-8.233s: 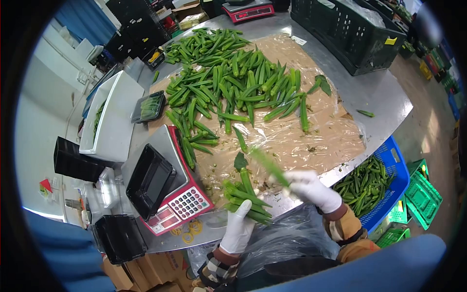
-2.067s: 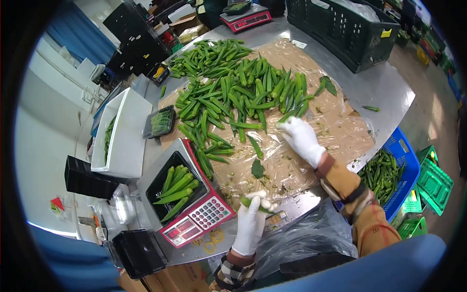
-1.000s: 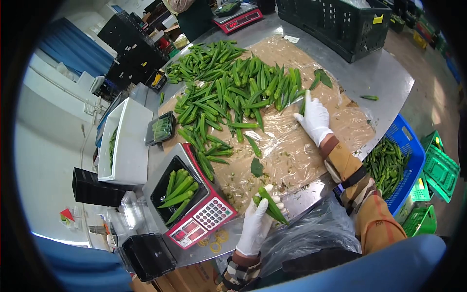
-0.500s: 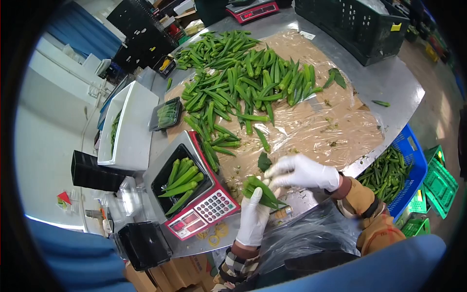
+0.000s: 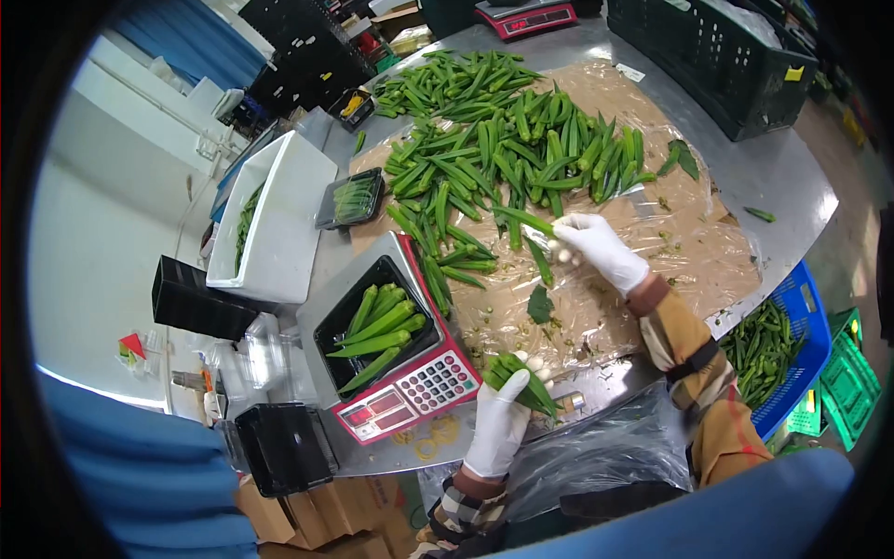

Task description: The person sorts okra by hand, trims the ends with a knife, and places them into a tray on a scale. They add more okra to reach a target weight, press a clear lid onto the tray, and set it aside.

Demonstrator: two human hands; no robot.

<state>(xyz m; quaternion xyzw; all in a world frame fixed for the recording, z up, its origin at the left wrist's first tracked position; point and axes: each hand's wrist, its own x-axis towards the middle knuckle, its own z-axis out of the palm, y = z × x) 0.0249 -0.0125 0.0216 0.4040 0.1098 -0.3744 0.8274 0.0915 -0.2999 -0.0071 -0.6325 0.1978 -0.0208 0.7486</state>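
Observation:
My left hand (image 5: 500,424), in a white glove, is closed around a small bunch of okra pods (image 5: 523,387) beside the scale. Farther out, my right hand (image 5: 596,250), also gloved, pinches one okra pod (image 5: 523,219) by its end at the near edge of a big okra pile (image 5: 521,140). On the red and silver scale (image 5: 430,384) sits a black plastic tray (image 5: 410,294) with several okra pods (image 5: 380,321) in it. A loose leaf (image 5: 540,305) and a single pod (image 5: 539,262) lie near my right hand on the plastic-covered cardboard (image 5: 689,252).
A filled, wrapped tray (image 5: 350,198) and a white foam box (image 5: 284,224) stand left of the pile. Black empty trays (image 5: 279,447) stack at the lower left. A blue crate of okra (image 5: 815,326) is at the right; a dark crate (image 5: 708,61) and second scale (image 5: 528,20) stand behind.
My right hand has moved away from the left hand's bunch, up to the pile, and now grips an okra pod. The left hand still holds its bunch. The view has shifted slightly.

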